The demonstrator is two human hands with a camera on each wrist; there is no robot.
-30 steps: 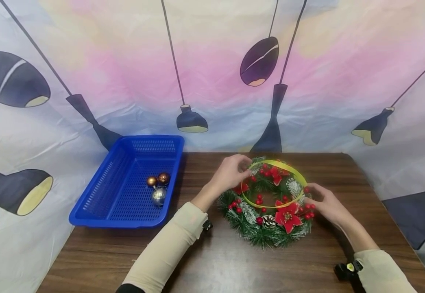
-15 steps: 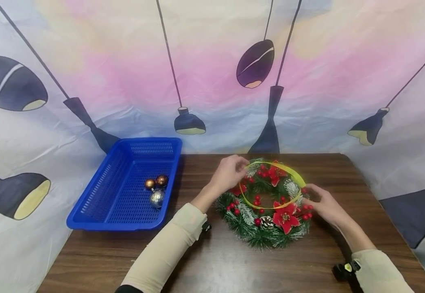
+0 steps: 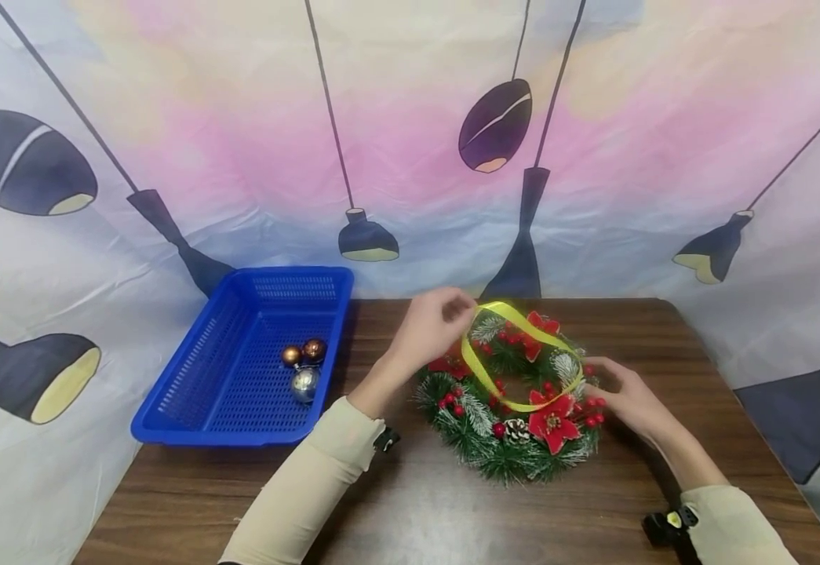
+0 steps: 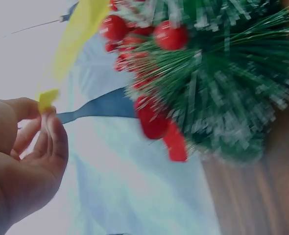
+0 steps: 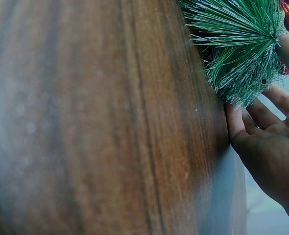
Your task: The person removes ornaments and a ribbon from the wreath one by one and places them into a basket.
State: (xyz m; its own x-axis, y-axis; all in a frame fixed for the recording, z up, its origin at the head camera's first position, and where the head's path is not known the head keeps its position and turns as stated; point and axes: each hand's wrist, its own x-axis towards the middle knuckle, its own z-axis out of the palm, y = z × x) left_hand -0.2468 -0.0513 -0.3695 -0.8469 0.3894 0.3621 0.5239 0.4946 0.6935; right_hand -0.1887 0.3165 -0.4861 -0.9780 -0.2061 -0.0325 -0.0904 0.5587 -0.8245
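A green Christmas wreath [image 3: 504, 463] with red poinsettias [image 3: 554, 424], berries and a pinecone [image 3: 517, 429] lies on the table in the head view. Over its middle, a yellow ribbon [image 3: 479, 367] forms a loop. My left hand [image 3: 432, 326] pinches the ribbon at the wreath's upper left; the left wrist view shows the ribbon [image 4: 81, 36] running up from thumb and fingertips. At the opposite side, my right hand [image 3: 625, 396] grips the wreath's outer edge. Its thumb lies over the needles in the right wrist view and its fingers [image 5: 236, 120] reach beneath them.
To the left stands a blue plastic basket [image 3: 144, 424] holding two bronze baubles [image 3: 314, 351] and a silver one [image 3: 304, 384]. The brown wooden table [image 3: 445, 526] ends at the back against a cloth backdrop [image 3: 240, 141] printed with lamps.
My left hand has moved slightly up and pulled the ribbon, whose loop has turned narrower and more angular. The right hand still holds the wreath's right edge.
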